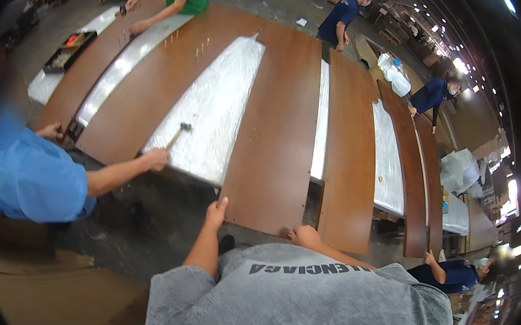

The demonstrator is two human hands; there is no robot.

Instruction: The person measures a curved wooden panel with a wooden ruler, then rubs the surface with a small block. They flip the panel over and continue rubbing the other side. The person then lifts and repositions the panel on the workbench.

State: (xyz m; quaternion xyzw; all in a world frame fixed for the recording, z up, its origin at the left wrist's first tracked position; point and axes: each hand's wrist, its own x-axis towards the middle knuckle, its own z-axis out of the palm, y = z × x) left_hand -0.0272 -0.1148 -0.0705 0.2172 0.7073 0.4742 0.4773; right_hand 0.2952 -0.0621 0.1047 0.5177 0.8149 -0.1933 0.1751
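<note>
Brown panel (273, 136) is laid over a plastic-wrapped surface (211, 117), its near end jutting out between the two hands. Its left edge is gripped by the left hand (216, 213), whose fingers are mostly hidden. Its near right corner is met by the right hand (304, 236), curled; whether the panel is pinched there cannot be told, as the fingertips are concealed. The wrist behind is partly covered by the grey shirt (300, 298). Much of the wrapped surface is masked by panels, and the far right background is lost in darkness and glare. Six brown panels can be counted, the held one third from the left. Five other people are seen; by one, in light blue, a hammer (179, 131) is held. One black tray (71, 52) is seen; the small pale pegs (202, 47) are too blurred to be counted.
</note>
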